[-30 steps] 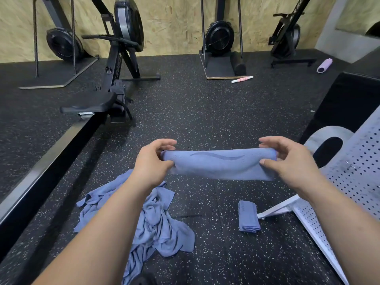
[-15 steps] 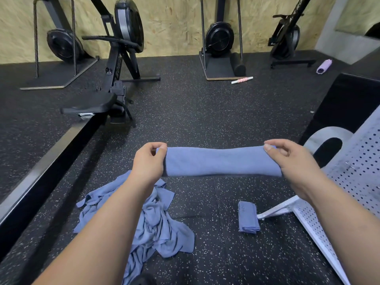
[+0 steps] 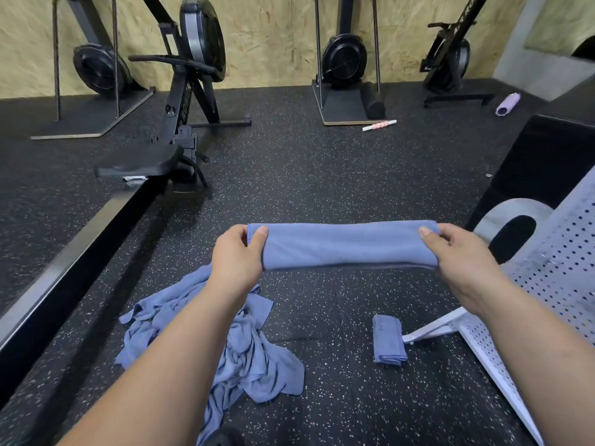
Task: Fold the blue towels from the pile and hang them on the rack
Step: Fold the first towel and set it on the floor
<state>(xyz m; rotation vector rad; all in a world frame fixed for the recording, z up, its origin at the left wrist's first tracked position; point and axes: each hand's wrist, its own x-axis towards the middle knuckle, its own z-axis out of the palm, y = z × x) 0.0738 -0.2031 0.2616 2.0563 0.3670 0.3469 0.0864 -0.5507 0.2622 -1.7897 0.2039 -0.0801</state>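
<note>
We hold a towel (image 3: 347, 244) stretched level between both hands, in the air above the floor (image 3: 322, 175), near the middle of the view. It is folded into a long narrow band, with its long edges running from 9 to 3 o'clock.

Our left grip (image 3: 236, 255) is clamped on the band's 9 o'clock end, thumb on the near face and fingers curled behind. Our right grip (image 3: 463, 262) is clamped on the 3 o'clock end in the same way, thumb on the near face.

At 7 o'clock from the towel, the pile (image 3: 251, 355) lies crumpled on the floor, partly hidden behind our left forearm. At 5 o'clock, a folded towel (image 3: 388, 341) lies flat on the floor, just beside the foot of the rack (image 3: 566, 252); we cannot tell whether they touch. The rack is white perforated metal, and it runs from 3 to 5 o'clock along the edge of the view.

Farther off, a rower (image 3: 180, 101) stands at 10 o'clock. A pink-and-white stick (image 3: 379, 125) lies at 12 o'clock and a purple roller (image 3: 507, 104) at 2 o'clock, both on the floor.
</note>
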